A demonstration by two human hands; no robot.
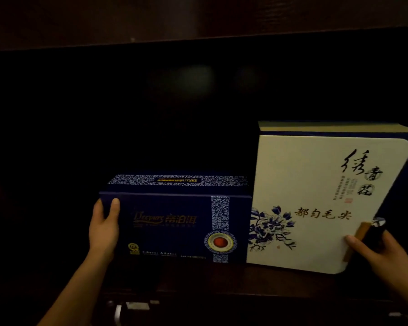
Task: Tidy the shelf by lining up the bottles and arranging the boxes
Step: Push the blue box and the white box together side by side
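A dark blue box [174, 222] with gold lettering and a red seal stands upright on the shelf. My left hand [104, 229] grips its upper left corner, thumb on the front face. Touching its right side stands a taller white box [316, 184] with blue flowers and black calligraphy. My right hand [382, 252] holds that box's lower right edge near its brown clasp, thumb on the front face. No bottles are visible.
The shelf recess behind and left of the boxes is very dark. A dark wooden board [198, 20] runs overhead. The shelf's front edge [222, 290] lies below the boxes, with small metal fittings [127, 307] under it.
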